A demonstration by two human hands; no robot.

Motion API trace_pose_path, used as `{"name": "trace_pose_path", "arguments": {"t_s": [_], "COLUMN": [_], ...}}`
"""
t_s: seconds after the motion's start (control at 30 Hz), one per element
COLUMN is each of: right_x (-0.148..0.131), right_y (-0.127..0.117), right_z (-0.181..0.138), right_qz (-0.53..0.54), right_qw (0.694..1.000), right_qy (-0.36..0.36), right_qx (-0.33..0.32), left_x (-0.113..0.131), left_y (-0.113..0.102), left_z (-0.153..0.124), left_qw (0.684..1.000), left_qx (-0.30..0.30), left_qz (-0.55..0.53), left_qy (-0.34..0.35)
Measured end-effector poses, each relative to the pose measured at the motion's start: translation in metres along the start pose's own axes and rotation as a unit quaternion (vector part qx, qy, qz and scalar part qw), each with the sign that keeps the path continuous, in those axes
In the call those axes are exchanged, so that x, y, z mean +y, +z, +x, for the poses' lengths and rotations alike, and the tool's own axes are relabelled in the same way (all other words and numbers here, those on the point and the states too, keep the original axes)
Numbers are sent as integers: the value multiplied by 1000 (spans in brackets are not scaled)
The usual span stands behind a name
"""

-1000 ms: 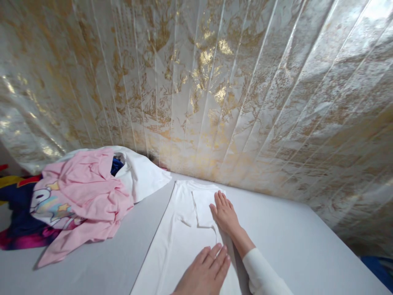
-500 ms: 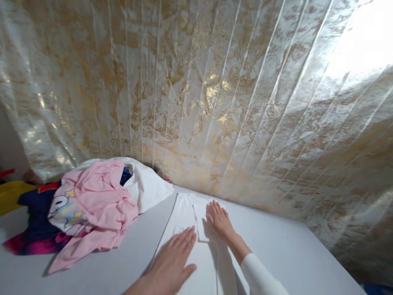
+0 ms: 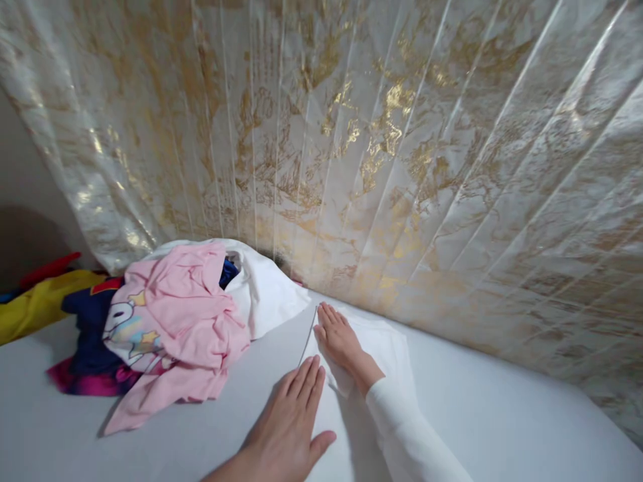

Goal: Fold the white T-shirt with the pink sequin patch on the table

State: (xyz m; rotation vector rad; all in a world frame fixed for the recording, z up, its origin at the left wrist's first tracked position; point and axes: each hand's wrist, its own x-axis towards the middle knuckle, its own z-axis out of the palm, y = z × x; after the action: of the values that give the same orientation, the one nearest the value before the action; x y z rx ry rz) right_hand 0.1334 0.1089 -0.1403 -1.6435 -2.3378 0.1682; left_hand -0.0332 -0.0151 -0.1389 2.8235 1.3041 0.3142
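A white garment (image 3: 396, 343) lies spread on the white table; its exact kind I cannot tell. My right hand (image 3: 337, 337) rests flat on its far left part, fingers together and stretched toward the wall. Nearer to me, my left hand (image 3: 294, 416) lies palm down along the garment's left edge, with the fingers straight and the thumb out to the side. Neither hand grasps anything. My right forearm, in a white sleeve, covers part of the cloth.
To the left sits a heap of clothes: a pink printed top (image 3: 193, 301), a white piece (image 3: 274, 291), and a dark blue item (image 3: 93, 335). Yellow cloth (image 3: 47, 304) lies farther left. A shiny gold-and-silver patterned covering (image 3: 351, 134) rises behind the white table (image 3: 482, 408).
My right hand has moved left across the garment to its far left edge. My left hand stays flat near the left edge. The view has swung slightly, shifting the heap rightward.
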Motion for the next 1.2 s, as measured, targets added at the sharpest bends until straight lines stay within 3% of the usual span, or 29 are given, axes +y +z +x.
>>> {"name": "trace_pose_path", "arguments": {"t_s": [0.13, 0.27, 0.43, 0.57, 0.67, 1.0, 1.2], "right_x": [5, 7, 12, 18, 23, 23, 34], "right_y": [3, -10, -34, -37, -31, -22, -27], "right_z": [3, -4, -34, -75, -99, -108, -109], "right_qz": [41, 79, 99, 33, -15, 1, 59], "right_qw": [998, 990, 988, 997, 999, 1000, 997], "right_qy": [2, 25, 2, -18, -13, -14, 0], "right_qx": [36, 110, 122, 69, 30, 6, 50], "left_x": [0, -11, -45, -64, -67, -75, -61], "left_y": [-2, -9, -28, -33, -30, -9, -26], "left_z": [-1, 10, 72, 130, 154, 168, 156], "left_qw": [1000, 999, 989, 982, 974, 967, 978], "left_qx": [-10, -4, 39, 26, 21, 12, 51], "left_qz": [-12, -53, -69, -59, -58, -61, -37], "left_qy": [-2, 0, -126, -179, -216, -247, -198]}}
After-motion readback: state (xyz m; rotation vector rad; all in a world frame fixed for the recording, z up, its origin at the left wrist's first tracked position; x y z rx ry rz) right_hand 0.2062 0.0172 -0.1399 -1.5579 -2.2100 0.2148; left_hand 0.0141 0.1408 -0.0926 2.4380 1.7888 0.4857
